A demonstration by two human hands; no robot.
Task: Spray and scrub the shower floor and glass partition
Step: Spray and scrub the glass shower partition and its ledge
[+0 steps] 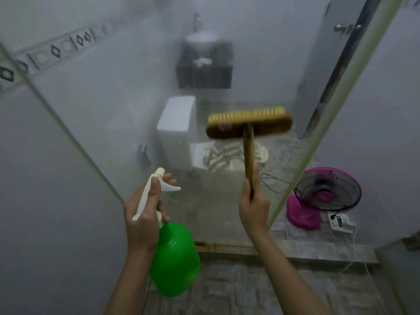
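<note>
My left hand [145, 212] grips the white trigger head of a green spray bottle [175, 260], nozzle pointing up toward the glass partition [127, 114]. My right hand [253, 208] holds the wooden handle of a scrub brush [248, 126], whose yellow bristles face the misted glass at mid height. The brush head looks blurred. The grey tiled shower floor [250, 289] lies below, bounded by a low stone threshold [295, 251].
Through the glass I see a white toilet [177, 130], a dark sink cabinet [204, 64] and a door [329, 53]. Beyond the glass edge on the right stand a pink fan [322, 196] and a white power strip [341, 223] with cords.
</note>
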